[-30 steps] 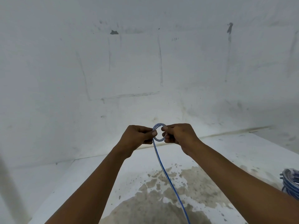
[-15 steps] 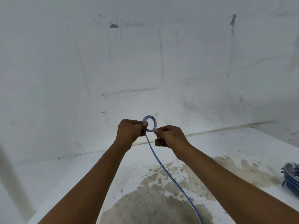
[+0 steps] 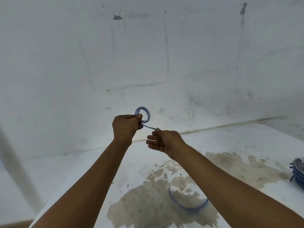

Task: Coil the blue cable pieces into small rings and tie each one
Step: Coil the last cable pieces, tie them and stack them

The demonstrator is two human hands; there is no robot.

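A small ring point(image 3: 142, 114) of blue cable point(image 3: 148, 126) is held at frame centre, pinched at its left rim by the curled fingers of the left hand point(image 3: 125, 127). From the ring's lower edge a short straight run of cable is led down and to the right into the right hand point(image 3: 164, 141), where it is pinched at the fingertips, the other fingers being loosely spread. The free length is thus aligned on a lower-right diagonal; a slack arc point(image 3: 187, 204) is seen low in the frame over a stained patch point(image 3: 156, 209) of the white surface point(image 3: 230, 142). The cable appears thin, glossy and springy. Finished coils point(image 3: 298, 173) are stacked at the right edge.
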